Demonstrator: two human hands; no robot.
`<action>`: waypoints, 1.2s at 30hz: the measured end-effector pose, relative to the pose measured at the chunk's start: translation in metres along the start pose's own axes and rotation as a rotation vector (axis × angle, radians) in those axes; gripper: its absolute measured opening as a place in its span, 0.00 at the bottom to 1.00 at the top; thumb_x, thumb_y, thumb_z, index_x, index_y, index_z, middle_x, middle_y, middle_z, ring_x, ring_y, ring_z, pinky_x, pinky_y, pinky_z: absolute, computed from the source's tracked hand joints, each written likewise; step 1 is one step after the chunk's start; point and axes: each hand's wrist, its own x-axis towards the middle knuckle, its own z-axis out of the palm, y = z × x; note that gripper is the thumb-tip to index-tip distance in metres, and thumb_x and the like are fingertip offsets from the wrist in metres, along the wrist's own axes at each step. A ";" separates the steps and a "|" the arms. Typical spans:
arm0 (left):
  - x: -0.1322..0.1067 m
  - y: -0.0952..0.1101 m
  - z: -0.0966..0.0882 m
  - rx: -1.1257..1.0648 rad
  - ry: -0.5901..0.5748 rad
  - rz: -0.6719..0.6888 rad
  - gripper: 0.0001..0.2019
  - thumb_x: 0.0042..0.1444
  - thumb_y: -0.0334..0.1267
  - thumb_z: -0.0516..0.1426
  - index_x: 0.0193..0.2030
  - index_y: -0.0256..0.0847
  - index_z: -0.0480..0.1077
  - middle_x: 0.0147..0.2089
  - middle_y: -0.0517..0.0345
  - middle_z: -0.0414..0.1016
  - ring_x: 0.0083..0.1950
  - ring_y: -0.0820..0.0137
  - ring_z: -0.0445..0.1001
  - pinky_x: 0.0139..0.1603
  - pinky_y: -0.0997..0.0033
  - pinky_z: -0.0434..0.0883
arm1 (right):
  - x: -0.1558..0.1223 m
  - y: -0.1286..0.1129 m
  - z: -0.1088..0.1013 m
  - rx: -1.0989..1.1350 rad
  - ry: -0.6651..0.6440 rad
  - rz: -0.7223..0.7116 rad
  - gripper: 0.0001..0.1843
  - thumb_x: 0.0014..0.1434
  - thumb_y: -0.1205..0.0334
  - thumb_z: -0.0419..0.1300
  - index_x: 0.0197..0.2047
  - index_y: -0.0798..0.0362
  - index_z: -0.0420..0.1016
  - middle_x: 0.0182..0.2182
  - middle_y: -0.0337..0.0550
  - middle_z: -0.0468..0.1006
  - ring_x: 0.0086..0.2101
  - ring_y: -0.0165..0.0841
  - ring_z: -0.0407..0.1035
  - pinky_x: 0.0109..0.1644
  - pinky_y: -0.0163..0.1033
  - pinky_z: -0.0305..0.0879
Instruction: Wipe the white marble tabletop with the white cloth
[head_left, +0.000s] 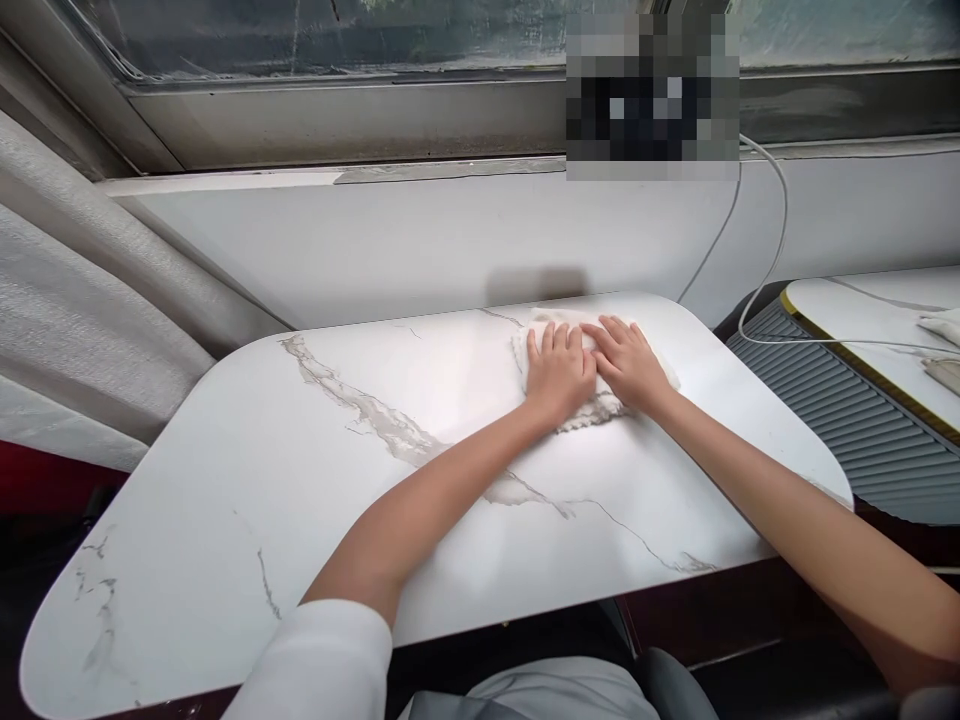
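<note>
A white cloth (pixel 592 412) with a ruffled edge lies spread near the far edge of a white marble-patterned table (pixel 247 430). My left hand (pixel 559 370) rests flat on the cloth, fingers stretched forward. Beside it, my right hand (pixel 628 362) also presses flat on the cloth, its fingers spread and pointing to the upper left. The thumb side of the left hand touches or nearly touches the right hand's fingers. Both palms hide the middle of the cloth.
Behind the table stand a white wall (pixel 360 240) and a window frame (pixel 337 130). A pale curtain (pixel 82 270) hangs at left. To the right, a white cable (pixel 784 220) loops down over a second table (pixel 885 310) with grey ribbed sides and a light cloth on top.
</note>
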 end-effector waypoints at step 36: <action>-0.096 -0.031 -0.039 0.133 -0.046 0.102 0.25 0.68 0.39 0.42 0.68 0.29 0.58 0.71 0.41 0.57 0.73 0.57 0.51 0.73 0.49 0.47 | -0.077 -0.089 -0.011 -0.102 0.000 -0.110 0.31 0.67 0.60 0.41 0.70 0.64 0.55 0.67 0.64 0.58 0.67 0.56 0.46 0.65 0.64 0.51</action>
